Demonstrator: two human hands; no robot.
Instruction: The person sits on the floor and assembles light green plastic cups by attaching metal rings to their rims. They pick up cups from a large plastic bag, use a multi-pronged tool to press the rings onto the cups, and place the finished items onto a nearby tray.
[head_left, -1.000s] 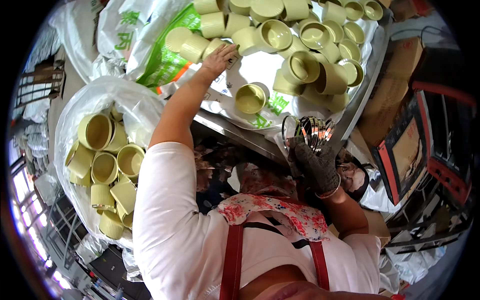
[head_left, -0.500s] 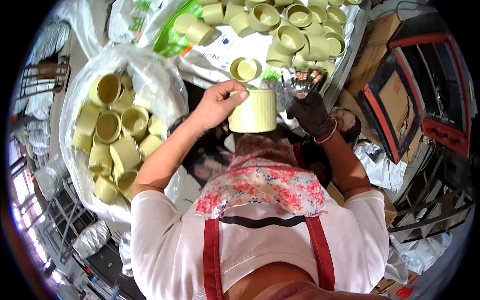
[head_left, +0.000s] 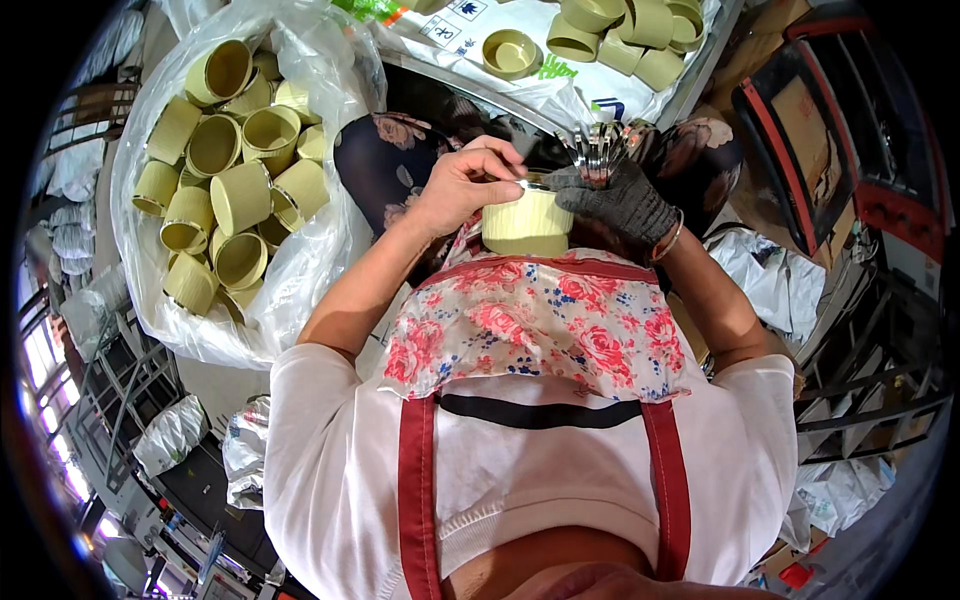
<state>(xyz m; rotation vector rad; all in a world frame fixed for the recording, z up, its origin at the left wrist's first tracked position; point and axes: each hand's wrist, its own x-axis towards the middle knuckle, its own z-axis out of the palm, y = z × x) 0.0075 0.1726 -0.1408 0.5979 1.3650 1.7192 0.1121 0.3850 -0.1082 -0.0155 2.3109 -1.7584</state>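
My left hand [head_left: 472,188] grips the yellow cup [head_left: 527,226] by its rim; my gloved right hand [head_left: 627,206], clutching metal rings [head_left: 597,153], touches its right side.

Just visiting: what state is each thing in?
Held cup: between both hands, inside hidden.
Left hand: bare, at its rim, grip unclear.
Right hand: gloved, closed on metal rings.
Metal rings: bunched.
Plastic bag: open.
Bagged cups: jumbled.
Front table cup: mouth up, looks empty.
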